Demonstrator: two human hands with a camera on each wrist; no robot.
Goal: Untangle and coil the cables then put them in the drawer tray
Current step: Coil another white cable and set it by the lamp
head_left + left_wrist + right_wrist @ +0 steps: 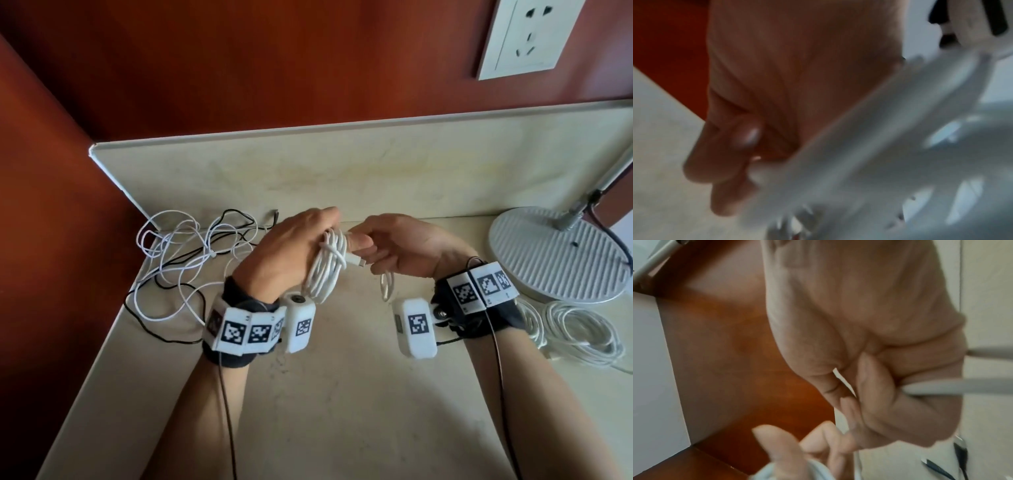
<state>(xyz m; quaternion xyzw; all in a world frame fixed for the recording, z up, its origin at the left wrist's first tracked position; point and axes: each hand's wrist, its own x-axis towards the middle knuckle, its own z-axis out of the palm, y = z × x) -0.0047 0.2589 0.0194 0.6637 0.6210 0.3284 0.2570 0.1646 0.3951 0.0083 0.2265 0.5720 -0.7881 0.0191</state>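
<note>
Left hand (291, 246): gripped white coil (325, 270), held above the counter (342, 394).
Right hand (400, 246): pinched the coil's loose end.
Done: one bundle (579, 332) lay coiled beside lamp base (555, 253).
Left: tangle (185, 260) at far left; drawer tray unseen.

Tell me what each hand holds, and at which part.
Left hand grips the white coil at its upper end. Right hand pinches that cable's loose tail near the plug.
</note>
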